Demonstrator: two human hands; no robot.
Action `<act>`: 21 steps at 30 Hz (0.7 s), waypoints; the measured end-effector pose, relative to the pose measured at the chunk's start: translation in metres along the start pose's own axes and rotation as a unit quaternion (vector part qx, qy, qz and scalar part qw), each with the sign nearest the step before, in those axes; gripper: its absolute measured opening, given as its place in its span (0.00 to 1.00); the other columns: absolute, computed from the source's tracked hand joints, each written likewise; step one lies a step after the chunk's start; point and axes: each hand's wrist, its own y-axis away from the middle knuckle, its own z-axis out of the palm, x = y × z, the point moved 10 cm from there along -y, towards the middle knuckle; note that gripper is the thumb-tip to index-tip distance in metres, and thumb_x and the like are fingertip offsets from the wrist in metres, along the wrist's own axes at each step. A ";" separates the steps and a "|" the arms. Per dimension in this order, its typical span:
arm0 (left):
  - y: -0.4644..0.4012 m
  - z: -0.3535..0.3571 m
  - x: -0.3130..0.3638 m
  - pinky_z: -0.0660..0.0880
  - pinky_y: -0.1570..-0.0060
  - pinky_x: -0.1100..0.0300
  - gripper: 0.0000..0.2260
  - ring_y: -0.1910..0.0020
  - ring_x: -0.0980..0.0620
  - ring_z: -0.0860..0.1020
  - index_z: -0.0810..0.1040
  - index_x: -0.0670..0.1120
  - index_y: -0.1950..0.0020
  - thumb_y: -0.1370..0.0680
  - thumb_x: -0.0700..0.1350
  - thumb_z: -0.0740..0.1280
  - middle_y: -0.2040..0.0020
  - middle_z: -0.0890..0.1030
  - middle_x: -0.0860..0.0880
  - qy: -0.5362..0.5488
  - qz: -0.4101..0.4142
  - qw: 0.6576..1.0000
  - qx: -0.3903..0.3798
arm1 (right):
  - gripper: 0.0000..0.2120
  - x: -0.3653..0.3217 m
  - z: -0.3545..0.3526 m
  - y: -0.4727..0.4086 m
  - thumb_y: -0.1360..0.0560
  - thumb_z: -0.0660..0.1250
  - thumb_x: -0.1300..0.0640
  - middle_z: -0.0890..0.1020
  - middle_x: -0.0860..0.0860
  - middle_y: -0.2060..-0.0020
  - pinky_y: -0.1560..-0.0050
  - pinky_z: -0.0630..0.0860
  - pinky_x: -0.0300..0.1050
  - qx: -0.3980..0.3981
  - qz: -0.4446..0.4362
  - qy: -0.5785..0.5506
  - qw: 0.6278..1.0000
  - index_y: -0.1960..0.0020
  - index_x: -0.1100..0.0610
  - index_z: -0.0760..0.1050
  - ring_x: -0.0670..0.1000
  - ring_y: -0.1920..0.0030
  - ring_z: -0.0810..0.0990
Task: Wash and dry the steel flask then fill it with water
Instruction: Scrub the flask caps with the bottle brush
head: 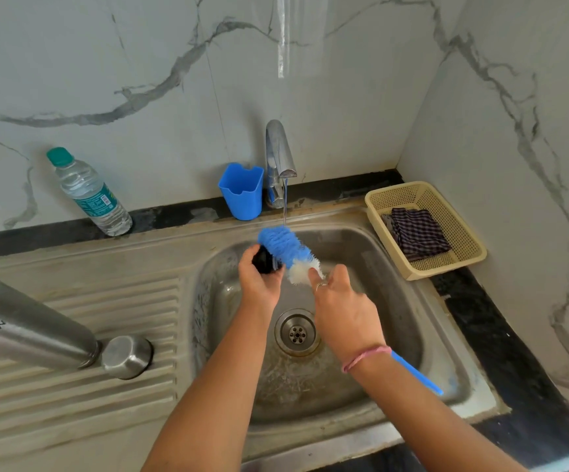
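The steel flask (27,330) lies on its side on the ribbed drainboard at the left, its narrow neck toward the sink, with a steel cap (127,356) beside the neck. Over the sink basin (395,321), my left hand (260,279) grips a small black object (265,261), seemingly the flask's lid. My right hand (346,313) holds a bottle brush with a blue and white bristle head (286,252); its blue handle (415,371) sticks out past my wrist. The bristles press against the black object under a thin stream from the tap (278,158).
A clear plastic water bottle (89,192) with a green cap stands at the back left. A blue plastic cup (242,190) sits beside the tap. At the right, a beige mesh basket (460,233) holds a folded checked cloth (419,233). The drain (297,333) lies under my wrists.
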 end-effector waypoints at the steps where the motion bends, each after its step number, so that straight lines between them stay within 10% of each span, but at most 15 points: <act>1: -0.001 -0.001 0.003 0.71 0.32 0.44 0.21 0.36 0.42 0.77 0.74 0.40 0.33 0.23 0.46 0.69 0.35 0.77 0.39 -0.003 0.017 1.000 0.012 | 0.24 -0.003 0.000 0.004 0.30 0.69 0.64 0.72 0.54 0.56 0.80 0.62 0.43 0.005 0.001 -0.009 1.000 0.35 0.53 0.76 0.55 0.81 0.69; 4: 0.000 -0.001 0.004 0.74 0.35 0.41 0.40 0.36 0.42 0.78 0.73 0.41 0.30 0.38 0.52 0.83 0.34 0.78 0.40 -0.004 0.036 0.999 0.034 | 0.21 0.003 0.009 -0.009 0.22 0.62 0.60 0.70 0.54 0.49 0.71 0.75 0.50 -0.015 0.021 -0.048 0.999 0.30 0.51 0.71 0.61 0.68 0.80; 21: -0.002 0.030 -0.013 0.72 0.34 0.44 0.20 0.37 0.42 0.78 0.71 0.39 0.31 0.21 0.41 0.67 0.35 0.77 0.38 -0.001 -0.001 1.000 -0.024 | 0.16 0.036 0.008 -0.022 0.17 0.56 0.55 0.70 0.54 0.44 0.57 0.78 0.52 -0.045 0.113 -0.121 0.985 0.31 0.54 0.73 0.63 0.57 0.81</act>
